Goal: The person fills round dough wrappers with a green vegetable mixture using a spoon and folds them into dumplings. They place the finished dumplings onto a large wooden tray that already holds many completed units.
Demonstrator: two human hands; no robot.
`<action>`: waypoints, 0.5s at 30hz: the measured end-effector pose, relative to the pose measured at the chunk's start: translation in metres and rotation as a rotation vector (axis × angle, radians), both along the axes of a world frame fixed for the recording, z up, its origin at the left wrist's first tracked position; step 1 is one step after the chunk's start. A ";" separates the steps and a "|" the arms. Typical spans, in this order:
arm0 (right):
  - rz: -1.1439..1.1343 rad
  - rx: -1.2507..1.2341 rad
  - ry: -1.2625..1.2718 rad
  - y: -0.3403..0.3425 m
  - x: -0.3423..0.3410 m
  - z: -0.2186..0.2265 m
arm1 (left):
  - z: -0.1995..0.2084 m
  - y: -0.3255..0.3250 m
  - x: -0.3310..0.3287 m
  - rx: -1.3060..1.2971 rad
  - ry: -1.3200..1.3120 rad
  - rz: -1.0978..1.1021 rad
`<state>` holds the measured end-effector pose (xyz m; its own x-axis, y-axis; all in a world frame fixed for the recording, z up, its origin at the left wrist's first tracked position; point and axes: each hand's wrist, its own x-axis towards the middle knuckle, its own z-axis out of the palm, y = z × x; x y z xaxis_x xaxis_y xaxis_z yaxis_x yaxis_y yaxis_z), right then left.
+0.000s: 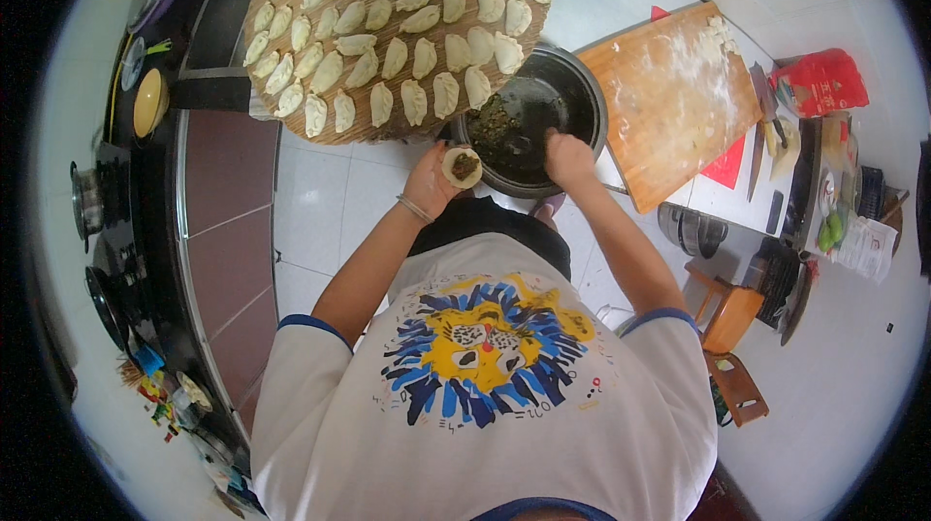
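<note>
My left hand holds a round dumpling wrapper lying open, with a dark green mound of filling in its middle. Over the right side of a dark, wide pot, my right hand is closed; whatever it grips is hidden or too small to make out. Chopped filling clings to the left part of the pot's inside. Beyond my left hand, rows of folded dumplings cover a round wooden board, whose edge reaches close to the pot.
A floured wooden cutting board lies on the white table to the right, with a knife by its far corner. A red bag stands beyond it. Along the left runs a dark counter with a yellow bowl. A wooden chair stands low right.
</note>
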<state>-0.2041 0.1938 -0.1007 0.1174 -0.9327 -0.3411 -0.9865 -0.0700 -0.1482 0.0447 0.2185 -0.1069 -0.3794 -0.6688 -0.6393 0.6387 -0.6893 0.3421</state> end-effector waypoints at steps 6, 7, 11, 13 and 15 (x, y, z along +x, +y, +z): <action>0.107 0.087 -0.021 0.002 0.017 -0.004 | 0.007 0.002 0.000 -0.006 -0.008 -0.005; 0.096 0.071 -0.054 0.004 0.014 -0.005 | 0.008 0.001 -0.001 -0.001 -0.027 0.000; 0.057 0.078 -0.231 0.006 -0.012 -0.014 | 0.007 0.002 -0.001 0.002 -0.028 0.003; -0.003 0.165 -0.383 0.002 -0.022 -0.002 | 0.008 0.001 -0.001 -0.006 -0.017 -0.003; -0.108 0.300 -0.573 -0.001 -0.029 0.025 | 0.009 0.000 0.000 -0.008 -0.001 0.000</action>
<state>-0.2334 0.1924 -0.0757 0.2691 -0.8236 -0.4993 -0.7448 0.1507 -0.6500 0.0445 0.2182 -0.0977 -0.3788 -0.6742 -0.6340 0.6382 -0.6865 0.3486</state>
